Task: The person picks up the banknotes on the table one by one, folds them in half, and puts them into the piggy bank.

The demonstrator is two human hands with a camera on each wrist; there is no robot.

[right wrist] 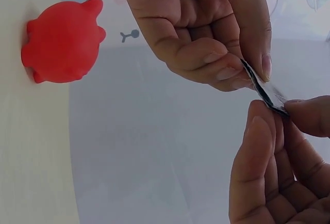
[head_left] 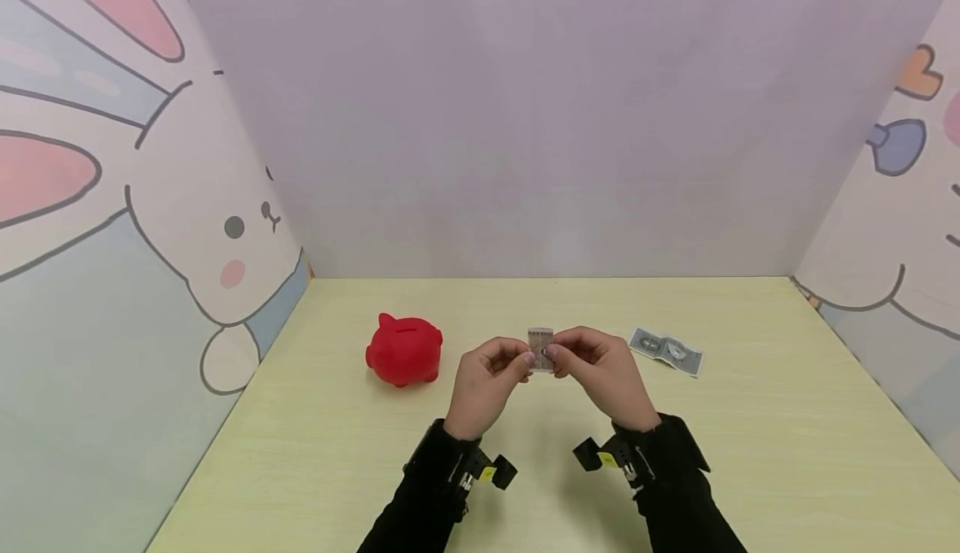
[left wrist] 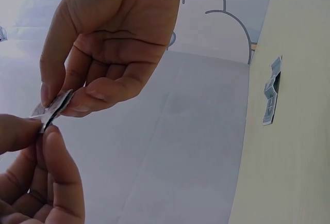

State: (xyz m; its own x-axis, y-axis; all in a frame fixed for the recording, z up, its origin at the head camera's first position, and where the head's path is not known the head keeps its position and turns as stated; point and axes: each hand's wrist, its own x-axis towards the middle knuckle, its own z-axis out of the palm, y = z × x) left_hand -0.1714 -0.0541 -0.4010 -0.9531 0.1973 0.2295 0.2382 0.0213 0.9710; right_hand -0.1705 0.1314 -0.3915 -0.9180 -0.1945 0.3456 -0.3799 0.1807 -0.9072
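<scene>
Closest to view, black sleeves [head_left: 412,495] lead to my left hand [head_left: 482,384] and right hand [head_left: 611,376], which pinch opposite sides of a small folded note [head_left: 540,348] between thumbs and fingers. Left of this grip sits a red piggy bank [head_left: 405,353]; right of the grip lies a creased banknote [head_left: 681,356]. I judge it best to press evenly along the folds, neither pinch tugging harder

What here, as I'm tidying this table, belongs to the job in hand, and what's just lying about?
In the job:
small folded note, pinched by left grip and right grip

Untouched, so perhaps just lying about:
red piggy bank
creased banknote
</scene>
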